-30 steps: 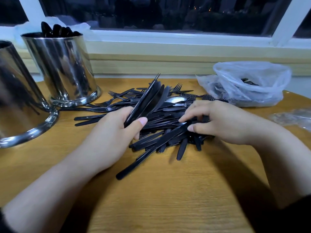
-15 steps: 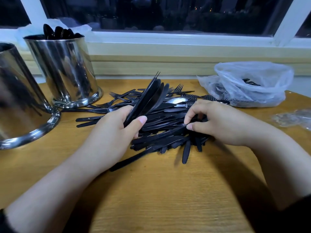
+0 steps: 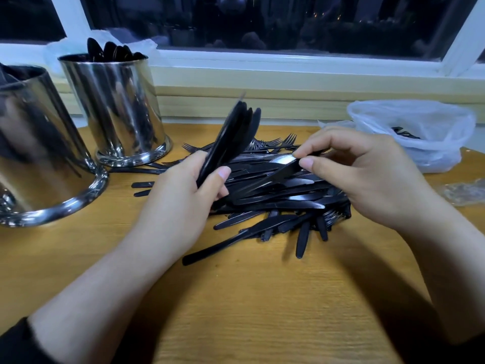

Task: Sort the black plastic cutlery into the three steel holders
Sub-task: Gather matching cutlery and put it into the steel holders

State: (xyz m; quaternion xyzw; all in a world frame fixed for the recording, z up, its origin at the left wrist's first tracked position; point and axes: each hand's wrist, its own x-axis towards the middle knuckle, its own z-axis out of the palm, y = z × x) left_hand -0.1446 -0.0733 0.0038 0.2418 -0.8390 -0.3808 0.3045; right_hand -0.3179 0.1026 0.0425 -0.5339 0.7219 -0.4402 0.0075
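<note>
Knives fanned upright in the left hand [image 3: 183,195] — bundle [image 3: 231,137] gripped by the handles. Right hand [image 3: 367,174] pinches one knife [image 3: 275,174] off the pile [image 3: 275,198] mid-table. Two steel holders [image 3: 115,111] stand at the left edge; bare table [image 3: 262,311] lies open nearside.

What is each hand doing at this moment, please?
Left hand: holding a bundle of black knives upright.
Right hand: pinching one black knife over the pile.
</note>
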